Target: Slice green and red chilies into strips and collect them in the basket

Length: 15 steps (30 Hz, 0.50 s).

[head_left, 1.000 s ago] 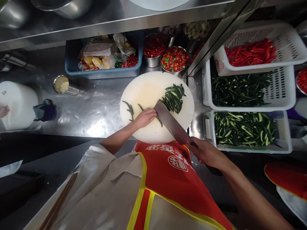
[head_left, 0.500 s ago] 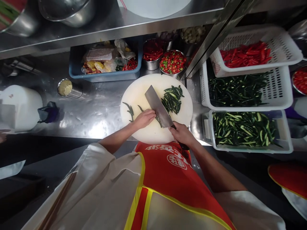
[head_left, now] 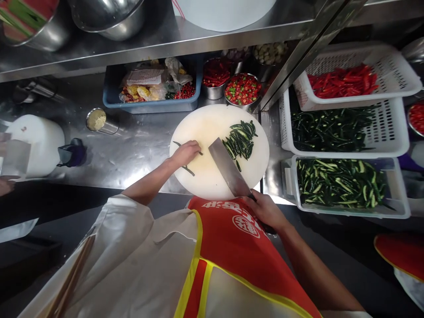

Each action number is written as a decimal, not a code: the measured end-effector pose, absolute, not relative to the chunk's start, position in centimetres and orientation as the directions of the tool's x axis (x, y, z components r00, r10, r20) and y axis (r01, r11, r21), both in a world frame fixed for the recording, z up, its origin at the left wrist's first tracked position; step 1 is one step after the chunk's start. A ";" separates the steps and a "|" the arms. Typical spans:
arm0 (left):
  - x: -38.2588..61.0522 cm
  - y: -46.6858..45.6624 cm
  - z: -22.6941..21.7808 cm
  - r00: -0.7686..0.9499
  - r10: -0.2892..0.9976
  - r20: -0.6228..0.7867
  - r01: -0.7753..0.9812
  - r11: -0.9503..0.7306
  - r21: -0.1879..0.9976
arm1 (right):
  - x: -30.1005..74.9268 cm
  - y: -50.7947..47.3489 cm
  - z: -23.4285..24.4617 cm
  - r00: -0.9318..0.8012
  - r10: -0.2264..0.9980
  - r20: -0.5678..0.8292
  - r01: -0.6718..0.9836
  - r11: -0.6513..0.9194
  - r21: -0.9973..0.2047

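Note:
My left hand [head_left: 186, 153] is at the left side of the round white cutting board [head_left: 207, 183], its fingers curled down on a green chili [head_left: 200, 153] whose tip pokes out. Another green chili [head_left: 188, 171] lies just below that hand, partly covered by it. In my right hand [head_left: 266, 209] is the handle of a cleaver [head_left: 228, 168], its broad blade slanting across the middle of the board. Sliced green chilies [head_left: 243, 139] lie in a pile on the board's right side, close to the blade, with a single slice apart below them.
Behind the board stand a blue bin [head_left: 149, 106] of packets and a metal bowl of chopped red chilies [head_left: 243, 89]. White baskets [head_left: 394, 128] and a clear tub [head_left: 402, 194] of chilies are to the right. A metal shelf [head_left: 159, 51] overhangs the back. Another person's hand [head_left: 5, 186] shows far left.
My left hand has moved left, from beside the blade to the chilies at the board's left side. The cleaver has drawn slightly toward me, away from the left hand. The view has shifted slightly.

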<state>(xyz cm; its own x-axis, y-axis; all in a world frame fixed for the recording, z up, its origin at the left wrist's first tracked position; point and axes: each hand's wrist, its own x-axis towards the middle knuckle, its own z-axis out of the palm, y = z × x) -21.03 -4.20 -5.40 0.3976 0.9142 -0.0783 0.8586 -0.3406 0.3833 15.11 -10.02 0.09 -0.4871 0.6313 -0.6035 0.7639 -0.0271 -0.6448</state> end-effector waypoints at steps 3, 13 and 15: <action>-18.4 -5.3 -5.4 0.509 0.860 -0.046 0.782 -0.439 0.443 | 14.6 -9.5 0.0 -0.434 0.668 -0.605 0.781 -0.055 -0.622; -14.8 -7.0 -7.0 0.480 0.874 0.080 0.721 -0.445 0.531 | 15.6 -7.9 3.4 -0.494 0.529 -0.690 0.772 -0.097 -0.628; -14.9 -7.0 -7.2 0.473 0.876 0.089 0.721 -0.444 0.532 | 16.2 -7.7 3.5 -0.487 0.519 -0.702 0.793 -0.074 -0.605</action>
